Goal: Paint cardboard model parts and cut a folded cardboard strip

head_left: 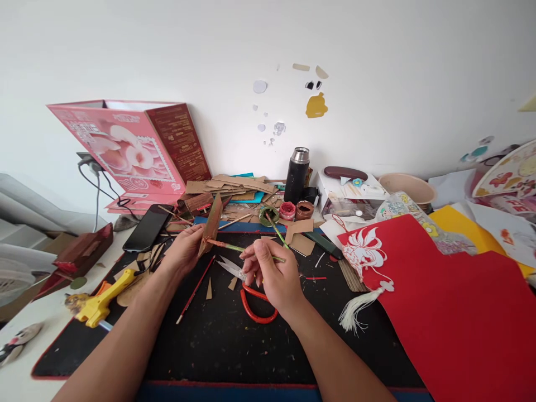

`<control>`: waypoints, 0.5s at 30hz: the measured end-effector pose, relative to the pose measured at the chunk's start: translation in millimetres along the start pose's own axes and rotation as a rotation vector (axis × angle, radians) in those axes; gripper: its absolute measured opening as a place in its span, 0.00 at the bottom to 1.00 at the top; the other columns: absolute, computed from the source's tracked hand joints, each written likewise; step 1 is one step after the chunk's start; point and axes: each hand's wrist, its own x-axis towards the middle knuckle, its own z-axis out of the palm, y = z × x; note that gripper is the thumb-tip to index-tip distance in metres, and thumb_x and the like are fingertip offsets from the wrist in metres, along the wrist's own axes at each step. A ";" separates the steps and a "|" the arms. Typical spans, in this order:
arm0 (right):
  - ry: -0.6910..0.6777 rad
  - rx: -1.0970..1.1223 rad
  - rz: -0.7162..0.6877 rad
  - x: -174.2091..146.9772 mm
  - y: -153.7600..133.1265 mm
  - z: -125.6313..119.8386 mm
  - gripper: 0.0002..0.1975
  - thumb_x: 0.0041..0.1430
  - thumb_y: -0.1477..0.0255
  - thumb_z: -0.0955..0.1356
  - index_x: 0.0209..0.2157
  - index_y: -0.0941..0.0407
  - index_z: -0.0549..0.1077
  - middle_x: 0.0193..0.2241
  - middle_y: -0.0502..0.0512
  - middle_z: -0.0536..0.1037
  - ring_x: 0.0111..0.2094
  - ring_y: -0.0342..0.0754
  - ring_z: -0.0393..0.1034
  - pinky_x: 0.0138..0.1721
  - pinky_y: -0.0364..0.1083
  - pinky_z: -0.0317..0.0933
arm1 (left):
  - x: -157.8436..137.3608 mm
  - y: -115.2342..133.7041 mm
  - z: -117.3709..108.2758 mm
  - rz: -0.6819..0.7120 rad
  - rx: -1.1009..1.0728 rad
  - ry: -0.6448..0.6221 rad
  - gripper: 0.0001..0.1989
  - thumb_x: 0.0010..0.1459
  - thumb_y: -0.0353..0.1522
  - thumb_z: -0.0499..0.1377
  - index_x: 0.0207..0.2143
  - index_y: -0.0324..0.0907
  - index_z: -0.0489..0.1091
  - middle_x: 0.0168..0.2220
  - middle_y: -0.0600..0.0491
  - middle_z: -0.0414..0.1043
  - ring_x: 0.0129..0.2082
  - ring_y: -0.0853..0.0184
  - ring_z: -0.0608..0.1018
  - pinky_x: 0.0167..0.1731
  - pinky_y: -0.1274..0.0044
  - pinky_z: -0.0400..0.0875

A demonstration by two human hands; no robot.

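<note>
My left hand [186, 248] is closed on a flat piece of cardboard [213, 223], held upright and tilted, with brown-green paint on it. In my right hand [272, 271] is a paintbrush [228, 245] with a green-stained handle. Its tip meets the lower part of the cardboard. Under the right hand lie scissors [259, 319] with red handles, their blades pointing left. Open paint jars stand behind: a green jar [264, 219] with another brush [276, 229] in it, a red jar [287, 210] and a brown jar [304, 210].
A red-edged black mat [234, 357] covers the table, with a pencil [195, 290] on it. At left are a yellow glue gun [103, 296], a phone [148, 228] and a pink bag [134, 151]. A black thermos [296, 178] stands behind; red paper [452, 296] lies right.
</note>
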 end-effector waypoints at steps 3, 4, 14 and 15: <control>-0.044 -0.013 0.027 -1.2 0.6 1.0 0.30 0.70 0.44 0.66 0.31 0.58 0.79 0.21 0.51 0.75 0.18 0.41 0.71 0.19 0.40 0.63 | 0.4 0.3 0.5 0.010 -0.007 0.005 0.15 0.37 0.37 0.75 0.24 0.41 0.75 0.20 0.58 0.73 0.17 0.74 0.70 0.19 0.82 0.63; -0.048 -0.014 0.030 -1.6 0.6 1.0 0.31 0.69 0.44 0.66 0.31 0.58 0.79 0.21 0.51 0.75 0.18 0.41 0.71 0.19 0.40 0.63 | 0.4 0.4 0.8 0.012 -0.009 0.005 0.15 0.38 0.37 0.75 0.24 0.41 0.75 0.20 0.57 0.73 0.18 0.74 0.70 0.19 0.82 0.63; 0.038 -0.012 0.009 0.1 0.5 -0.7 0.29 0.69 0.44 0.67 0.34 0.56 0.79 0.24 0.52 0.77 0.19 0.42 0.73 0.18 0.40 0.62 | -1.2 2.0 1.2 -0.013 0.007 0.000 0.13 0.40 0.37 0.74 0.24 0.42 0.76 0.20 0.57 0.73 0.17 0.72 0.70 0.19 0.80 0.65; 0.023 -0.015 0.013 -0.1 1.0 -0.2 0.29 0.69 0.44 0.67 0.33 0.57 0.79 0.23 0.51 0.76 0.19 0.42 0.72 0.18 0.40 0.63 | -0.9 2.0 1.2 -0.009 0.008 0.002 0.13 0.40 0.37 0.74 0.24 0.42 0.75 0.20 0.57 0.73 0.17 0.72 0.70 0.19 0.80 0.66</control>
